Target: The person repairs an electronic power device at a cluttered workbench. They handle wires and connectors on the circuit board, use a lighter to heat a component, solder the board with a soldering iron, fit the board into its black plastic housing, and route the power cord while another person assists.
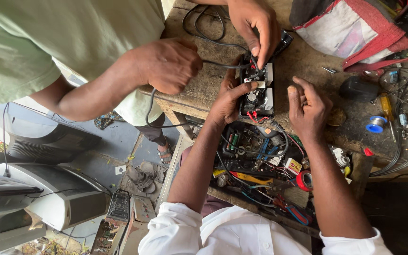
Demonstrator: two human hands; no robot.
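A small black electronic unit [259, 94] with white blocks and red and black wires rests on the worn wooden bench [308, 61]. My left hand [227, 101] grips its left side, thumb on top. My right hand [309, 108] hovers just right of it, fingers loosely curled and holding nothing. Another person in a green shirt stands across the bench. One of their hands [257, 26] pinches a part on the unit's top, while the other hand [168, 65] grips a black cable [213, 40] leading to it.
An open drawer [265, 160] of wires, parts, red tape and pliers sits below the bench edge. A red-trimmed bag [355, 28], a blue solder spool [376, 124] and screwdrivers lie right. Old television sets [43, 189] stand on the floor left.
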